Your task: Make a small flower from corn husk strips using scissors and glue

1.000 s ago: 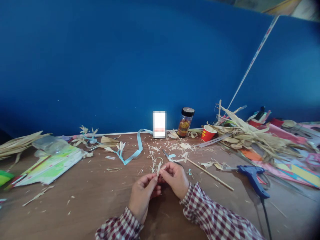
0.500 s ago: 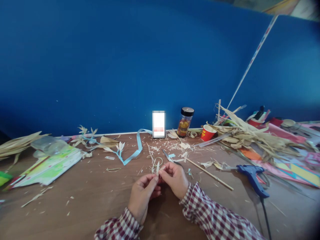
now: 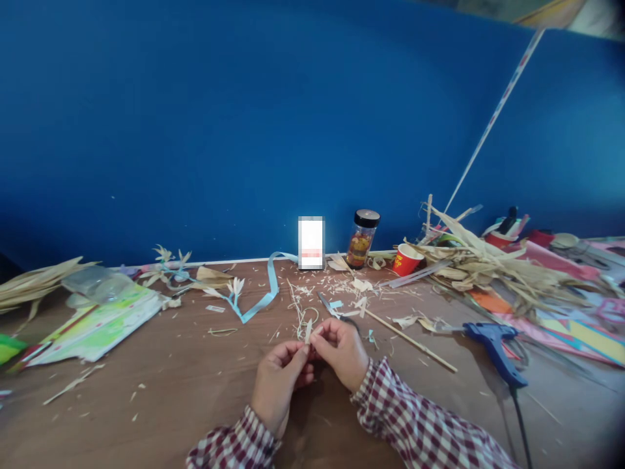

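Close together over the front middle of the table, both of my hands are closed in a pinch. Between the thumb and fingers of my left hand [image 3: 278,379] stands a small pale pointed piece of corn husk [image 3: 308,331]. The fingertips of my right hand [image 3: 344,350] press on a second pale husk piece [image 3: 317,336] right beside it; whether the two are joined I cannot tell. Just beyond my right hand lie scissors [image 3: 324,302], partly hidden by it. Thin husk shavings [image 3: 297,306] are scattered in front of my fingers.
A blue glue gun [image 3: 495,342] and a thin stick [image 3: 410,342] lie to the right. Behind stand a jar [image 3: 361,244] and a red paper cup [image 3: 406,260], near a husk pile [image 3: 463,257]. Leftward are a light-blue ribbon [image 3: 272,290], husk flowers [image 3: 236,291] and a painted sheet [image 3: 105,326].
The pointed husk piece leans slightly more to the right than before. My hands otherwise stay in nearly the same pinch and place.
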A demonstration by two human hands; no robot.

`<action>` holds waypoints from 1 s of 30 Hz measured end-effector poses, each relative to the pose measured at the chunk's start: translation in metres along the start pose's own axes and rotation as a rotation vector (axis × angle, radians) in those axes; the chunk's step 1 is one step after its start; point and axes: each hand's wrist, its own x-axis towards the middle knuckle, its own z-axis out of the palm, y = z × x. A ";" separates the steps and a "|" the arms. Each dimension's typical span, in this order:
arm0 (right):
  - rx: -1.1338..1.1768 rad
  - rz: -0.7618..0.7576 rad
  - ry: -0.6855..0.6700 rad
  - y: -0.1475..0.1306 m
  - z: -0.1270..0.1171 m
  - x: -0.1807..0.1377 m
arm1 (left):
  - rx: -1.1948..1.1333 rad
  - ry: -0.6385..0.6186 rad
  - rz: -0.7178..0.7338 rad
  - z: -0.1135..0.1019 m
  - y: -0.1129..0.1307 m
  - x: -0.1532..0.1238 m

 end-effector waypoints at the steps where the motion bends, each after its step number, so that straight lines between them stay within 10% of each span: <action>1: -0.002 -0.001 0.002 0.000 0.000 0.000 | -0.001 0.003 0.002 0.000 0.000 0.000; 30: -0.047 -0.003 -0.053 0.002 0.001 -0.001 | 0.010 0.004 0.031 -0.002 -0.004 0.004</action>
